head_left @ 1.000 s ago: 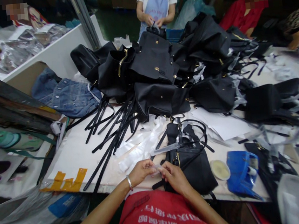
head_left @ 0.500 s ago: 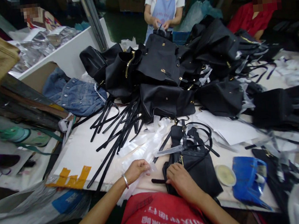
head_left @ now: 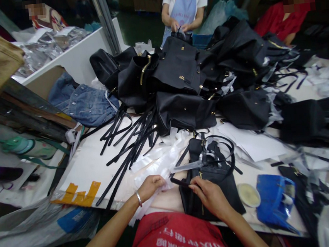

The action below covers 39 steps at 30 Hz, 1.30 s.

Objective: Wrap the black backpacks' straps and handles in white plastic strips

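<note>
A black backpack (head_left: 218, 196) lies on the table in front of me, its thin straps looped over the top and a gold zip on its face. My right hand (head_left: 207, 193) is closed over it, pinching a black strap end (head_left: 179, 182) that points left. To the left, my left hand (head_left: 151, 188) is closed with its fingertips on a strip of translucent white film (head_left: 167, 184). More white strips (head_left: 167, 154) lie flat just beyond that hand. The two hands are a short distance apart.
Black bags (head_left: 176, 68) are heaped across the back. Loose black straps (head_left: 131, 142) and a denim garment (head_left: 84, 104) lie left. A round pale tub (head_left: 248, 195) and a cut blue container (head_left: 273, 202) stand right. Across the table, a person in a blue apron (head_left: 183, 5) works.
My right hand has lifted slightly from the backpack and turned, raising the strap end toward my left hand. The left hand has hardly moved.
</note>
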{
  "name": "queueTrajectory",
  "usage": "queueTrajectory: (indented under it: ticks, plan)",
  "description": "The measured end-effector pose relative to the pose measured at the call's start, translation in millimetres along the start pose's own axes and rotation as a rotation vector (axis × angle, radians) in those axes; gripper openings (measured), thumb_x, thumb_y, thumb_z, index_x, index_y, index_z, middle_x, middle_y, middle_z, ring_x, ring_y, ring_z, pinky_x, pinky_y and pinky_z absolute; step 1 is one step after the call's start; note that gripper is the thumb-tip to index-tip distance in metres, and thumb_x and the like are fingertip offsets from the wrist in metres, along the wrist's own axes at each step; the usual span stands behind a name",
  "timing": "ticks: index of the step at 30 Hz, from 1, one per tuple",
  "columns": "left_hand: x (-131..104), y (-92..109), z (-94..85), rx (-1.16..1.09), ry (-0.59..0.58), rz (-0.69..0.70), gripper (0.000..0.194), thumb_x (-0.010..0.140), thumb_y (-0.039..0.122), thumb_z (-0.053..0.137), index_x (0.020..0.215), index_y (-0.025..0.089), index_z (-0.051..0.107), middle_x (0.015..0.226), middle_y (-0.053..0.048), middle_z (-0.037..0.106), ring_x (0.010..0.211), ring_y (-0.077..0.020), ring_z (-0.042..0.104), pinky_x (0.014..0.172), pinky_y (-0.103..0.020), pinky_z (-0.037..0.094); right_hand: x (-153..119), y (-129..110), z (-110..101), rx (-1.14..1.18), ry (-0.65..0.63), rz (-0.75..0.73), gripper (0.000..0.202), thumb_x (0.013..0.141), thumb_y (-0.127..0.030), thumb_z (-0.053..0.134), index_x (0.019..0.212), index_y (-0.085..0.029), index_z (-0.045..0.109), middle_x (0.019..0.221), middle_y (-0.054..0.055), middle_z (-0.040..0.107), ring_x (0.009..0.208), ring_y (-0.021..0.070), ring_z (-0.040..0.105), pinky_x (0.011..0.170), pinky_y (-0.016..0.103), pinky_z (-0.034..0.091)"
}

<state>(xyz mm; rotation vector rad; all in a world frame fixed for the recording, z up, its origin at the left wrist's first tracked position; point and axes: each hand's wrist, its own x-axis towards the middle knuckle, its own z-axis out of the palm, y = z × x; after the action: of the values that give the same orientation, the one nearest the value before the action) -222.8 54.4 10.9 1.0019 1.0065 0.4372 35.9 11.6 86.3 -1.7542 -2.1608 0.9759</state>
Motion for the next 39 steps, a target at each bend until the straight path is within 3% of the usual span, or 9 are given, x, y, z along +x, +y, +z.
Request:
queueTrajectory:
  ticks: [13, 25, 32, 39]
  plan:
    - [1.7, 2.2, 1.2, -0.038, 0.002, 0.006, 0.028, 0.078, 0.039, 0.059, 0.072, 0.012, 0.063, 0.067, -0.003, 0.067, 0.065, -0.0169, 0.060, 0.067, -0.027, 0.043, -0.1, 4.8, -0.9, -0.005, 0.012, 0.001, 0.020, 0.095, -0.037, 0.038, 0.090, -0.025, 0.053, 0.077, -0.001, 0.062, 0.070, 0.0169, 0.056, 0.065, 0.026, 0.037]
    - [2.3, 9.0, 5.9, 0.089, 0.018, 0.027, 0.031, 0.079, 0.041, 0.057, 0.068, 0.012, 0.062, 0.064, -0.002, 0.064, 0.062, -0.0140, 0.054, 0.063, -0.024, 0.039, -0.2, 2.2, -4.0, -0.019, -0.043, -0.026, 0.019, 0.095, -0.034, 0.039, 0.090, -0.025, 0.055, 0.080, -0.002, 0.064, 0.072, 0.0157, 0.058, 0.065, 0.025, 0.036]
    - [-0.7, 18.5, 19.9, 0.311, 0.040, 0.087, 0.029, 0.082, 0.037, 0.051, 0.076, 0.014, 0.067, 0.065, 0.001, 0.060, 0.065, -0.0126, 0.050, 0.063, -0.022, 0.036, 10.3, -3.7, -3.9, 0.009, -0.124, -0.051, 0.018, 0.094, -0.034, 0.042, 0.095, -0.025, 0.056, 0.084, 0.000, 0.067, 0.077, 0.0162, 0.062, 0.066, 0.023, 0.037]
    - [2.8, 13.7, 41.0, 0.282, 0.035, 0.093, 0.025, 0.081, 0.035, 0.053, 0.076, 0.015, 0.067, 0.066, 0.001, 0.061, 0.064, -0.0129, 0.051, 0.062, -0.022, 0.036, 23.8, -17.6, 13.6, 0.008, -0.188, -0.065, 0.020, 0.092, -0.033, 0.045, 0.106, -0.021, 0.053, 0.086, 0.005, 0.067, 0.081, 0.0196, 0.063, 0.068, 0.024, 0.039]
